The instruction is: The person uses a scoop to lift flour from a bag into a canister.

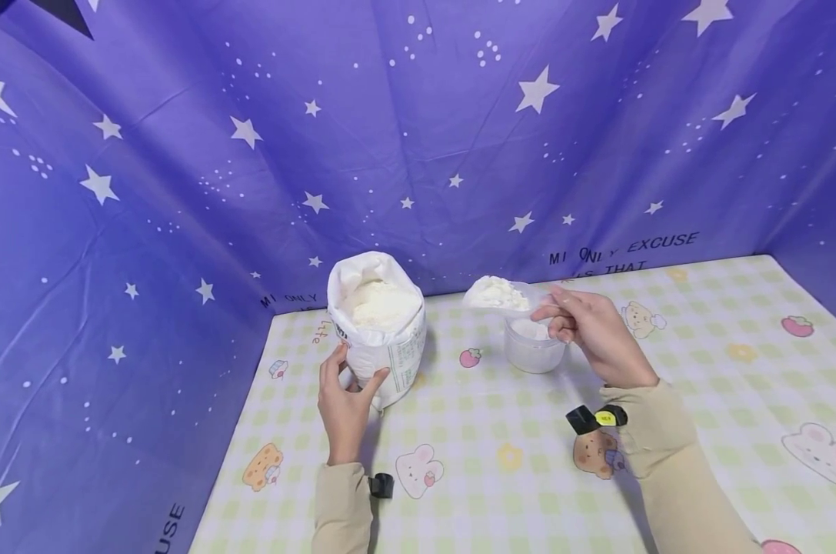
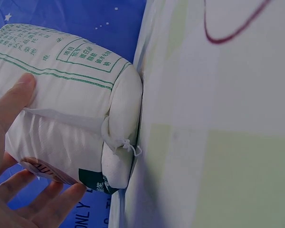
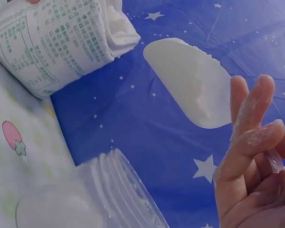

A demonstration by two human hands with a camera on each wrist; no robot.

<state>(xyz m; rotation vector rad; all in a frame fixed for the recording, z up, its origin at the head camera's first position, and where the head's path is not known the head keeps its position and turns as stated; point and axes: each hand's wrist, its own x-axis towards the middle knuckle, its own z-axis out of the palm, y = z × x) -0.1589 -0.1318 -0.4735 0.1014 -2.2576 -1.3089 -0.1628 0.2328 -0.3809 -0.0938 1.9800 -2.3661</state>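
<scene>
A white flour bag [image 1: 404,350] stands on the table with its top rolled back, and pale powder [image 1: 376,304] fills its mouth. My left hand [image 1: 344,404] holds the bag's near side, thumb and fingers spread round it. In my right hand [image 1: 601,335] the handle of a translucent scoop [image 3: 190,83] is pinched. A heap of flour [image 1: 495,292] lies in the scoop, which is raised above a clear round tub [image 1: 534,358]. The tub has a threaded rim in the right wrist view and white powder inside. Flour dusts my right fingers [image 3: 261,135].
A green-and-white checked tablecloth [image 1: 459,431] with cartoon prints covers the table. Behind it and at the left hangs a blue star-patterned curtain [image 1: 418,138], close behind the bag. Each wrist carries a small black camera.
</scene>
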